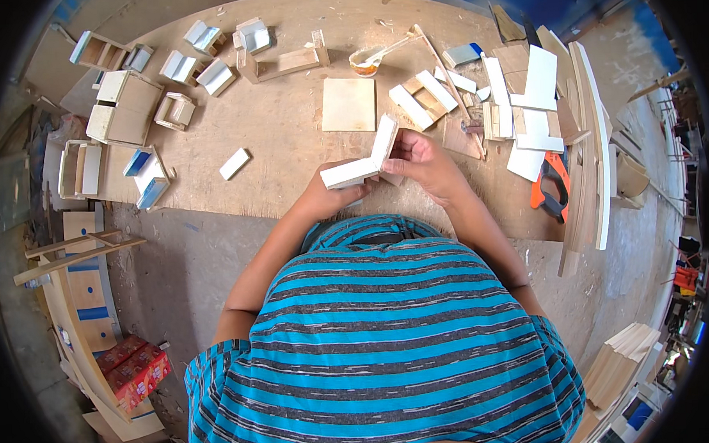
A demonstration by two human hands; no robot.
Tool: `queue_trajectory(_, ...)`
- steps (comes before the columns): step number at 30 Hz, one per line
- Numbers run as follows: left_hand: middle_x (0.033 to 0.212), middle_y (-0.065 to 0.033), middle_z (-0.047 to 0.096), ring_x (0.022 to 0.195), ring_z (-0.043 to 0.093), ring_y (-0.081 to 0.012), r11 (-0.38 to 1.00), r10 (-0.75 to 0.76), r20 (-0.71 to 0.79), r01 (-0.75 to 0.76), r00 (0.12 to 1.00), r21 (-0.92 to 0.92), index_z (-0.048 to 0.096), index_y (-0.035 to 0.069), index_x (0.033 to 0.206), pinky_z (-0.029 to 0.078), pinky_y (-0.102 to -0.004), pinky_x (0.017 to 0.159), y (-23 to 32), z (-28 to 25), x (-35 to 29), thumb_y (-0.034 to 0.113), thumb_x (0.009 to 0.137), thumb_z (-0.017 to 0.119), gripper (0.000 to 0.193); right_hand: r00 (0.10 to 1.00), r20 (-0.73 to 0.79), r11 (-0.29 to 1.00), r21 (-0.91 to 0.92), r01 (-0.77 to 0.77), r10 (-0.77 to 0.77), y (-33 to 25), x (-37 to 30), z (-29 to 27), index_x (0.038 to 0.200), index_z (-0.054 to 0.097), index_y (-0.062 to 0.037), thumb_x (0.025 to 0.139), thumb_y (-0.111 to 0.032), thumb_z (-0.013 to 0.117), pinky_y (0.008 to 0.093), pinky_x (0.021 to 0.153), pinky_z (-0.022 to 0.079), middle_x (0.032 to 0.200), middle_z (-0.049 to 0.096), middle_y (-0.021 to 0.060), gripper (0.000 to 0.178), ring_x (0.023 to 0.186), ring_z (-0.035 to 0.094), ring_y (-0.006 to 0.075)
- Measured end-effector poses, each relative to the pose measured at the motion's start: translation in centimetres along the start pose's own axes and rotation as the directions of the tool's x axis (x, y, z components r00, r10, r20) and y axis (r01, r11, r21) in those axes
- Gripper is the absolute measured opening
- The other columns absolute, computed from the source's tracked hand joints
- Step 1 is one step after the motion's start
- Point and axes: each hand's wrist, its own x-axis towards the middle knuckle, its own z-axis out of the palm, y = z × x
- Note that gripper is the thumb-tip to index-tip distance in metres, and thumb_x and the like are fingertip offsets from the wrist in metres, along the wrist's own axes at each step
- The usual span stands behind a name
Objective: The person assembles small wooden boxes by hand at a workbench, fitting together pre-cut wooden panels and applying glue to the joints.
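Observation:
Close to the front edge of the table, both hands hold two white-faced wooden pieces (349, 172) that meet at an angle like an open V. My left hand (329, 197) is closed around the lower, flatter piece from below. The fingers of my right hand (423, 163) pinch near the corner and behind the raised piece, partly hidden by it. Whether the two pieces are fastened together I cannot tell. Just beyond them lies a square of pale plywood (349, 104). A small white block (235, 164) rests alone to the left.
Small wooden chair-like pieces (180, 67) and a box-shaped wooden piece (124, 108) stand at the far left. A bowl (367, 62) with a stick across it sits at the back. To the right are a wooden frame (423, 99), white offcuts, an orange-handled saw (552, 187) and long strips (594, 143).

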Motion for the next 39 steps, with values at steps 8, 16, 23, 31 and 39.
queue_trajectory(8, 0.096, -0.0071, 0.070, 0.088, 0.064, -0.0142, 0.998, -0.009, -0.056, 0.013, 0.998, 0.067, 0.067, 0.000, 0.106, 0.052, -0.0296, 0.081, 0.0, 0.5, 0.3, -0.001, 0.075, 0.067, 0.031, 1.000, -0.014, 0.998, -0.065, 0.015, -0.016, 0.1, 0.0, -0.3, 0.121, 0.055, 0.0004, 0.082, -0.005, 0.070, 0.0296, 0.093, 0.046, 0.112, 0.063, 0.0070, 0.042, 0.102, 0.059, 0.0140)
queue_trajectory(16, 0.084, -0.0072, 0.071, 0.076, 0.066, -0.0138, 0.995, -0.023, -0.085, 0.032, 0.996, 0.099, 0.070, 0.003, 0.094, 0.052, -0.0286, 0.072, -0.3, 0.9, 0.6, 0.004, 0.074, 0.069, 0.020, 1.000, -0.001, 0.993, -0.114, -0.022, 0.022, 0.3, -0.1, -0.9, 0.121, 0.055, 0.0008, 0.083, -0.005, 0.069, 0.0297, 0.093, 0.046, 0.111, 0.064, 0.0068, 0.041, 0.102, 0.059, 0.0140)
queue_trajectory(23, 0.087, -0.0068, 0.070, 0.076, 0.065, -0.0145, 0.996, -0.043, -0.075, 0.049, 0.996, 0.074, 0.069, 0.003, 0.097, 0.052, -0.0299, 0.071, 0.3, 0.9, 0.7, 0.003, 0.071, 0.070, 0.026, 0.999, -0.010, 0.994, -0.092, -0.050, 0.049, 0.7, 0.0, -1.1, 0.120, 0.056, 0.0007, 0.084, -0.006, 0.069, 0.0290, 0.091, 0.047, 0.110, 0.065, 0.0063, 0.039, 0.100, 0.060, 0.0136)
queue_trajectory(31, 0.092, -0.0040, 0.065, 0.084, 0.061, -0.0129, 0.991, -0.080, -0.106, 0.068, 0.991, -0.117, 0.059, 0.003, 0.115, 0.051, -0.0277, 0.073, 0.3, 0.5, 1.0, 0.006, 0.071, 0.074, 0.047, 0.996, -0.056, 0.995, -0.062, -0.079, 0.076, 1.1, 0.6, -1.2, 0.120, 0.057, 0.0002, 0.085, -0.009, 0.069, 0.0266, 0.085, 0.048, 0.104, 0.066, 0.0071, 0.038, 0.091, 0.061, 0.0120)
queue_trajectory(39, 0.084, -0.0042, 0.068, 0.070, 0.062, -0.0099, 0.961, -0.276, -0.197, 0.274, 0.941, -0.037, 0.065, 0.004, 0.100, 0.048, -0.0255, 0.062, 0.9, -1.2, 0.3, 0.014, 0.075, 0.078, 0.030, 0.987, -0.145, 0.977, -0.195, -0.091, 0.063, 1.9, 1.6, -0.3, 0.139, 0.037, 0.0002, 0.083, -0.005, 0.069, 0.0267, 0.076, 0.053, 0.098, 0.063, 0.0101, 0.064, 0.086, 0.062, 0.0128)
